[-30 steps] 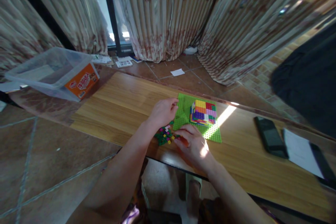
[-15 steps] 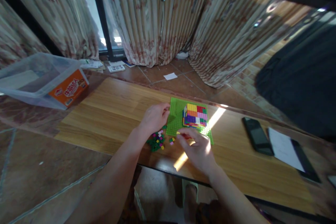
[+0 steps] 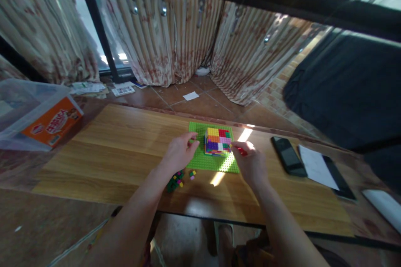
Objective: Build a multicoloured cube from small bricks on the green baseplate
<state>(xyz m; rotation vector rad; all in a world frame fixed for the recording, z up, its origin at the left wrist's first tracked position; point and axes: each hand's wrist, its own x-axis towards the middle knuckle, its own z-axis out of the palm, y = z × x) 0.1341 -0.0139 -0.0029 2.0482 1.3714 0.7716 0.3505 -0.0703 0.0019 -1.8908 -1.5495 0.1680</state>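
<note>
A block of many-coloured toy bricks [image 3: 213, 138] stands on a green baseplate [image 3: 196, 162]. My left hand [image 3: 181, 152] is at the plate's left side, thumb and fingers apart, with nothing visible between them. At the block's right side is my right hand [image 3: 252, 162], its fingers closed on small toy bricks. Red bricks [image 3: 241, 151] show inside that hand, and a bit of yellow is at the fingertips by the block. Partly behind my left wrist lies a pile of loose bricks [image 3: 174, 182], mostly dark green. Several small bricks [image 3: 192, 174] sit between pile and plate.
On the wooden table [image 3: 103, 150], a black phone [image 3: 288, 155] lies to the right, beside white paper [image 3: 317, 164] over a dark flat object [image 3: 340, 177]. A clear plastic bin [image 3: 19, 117] with an orange label stands at the left. Curtains [image 3: 184, 37] hang behind.
My right hand has moved from the plate's front edge up to the block's right side, still holding bricks. My left hand now reaches over the plate's left part. The whole view has shifted.
</note>
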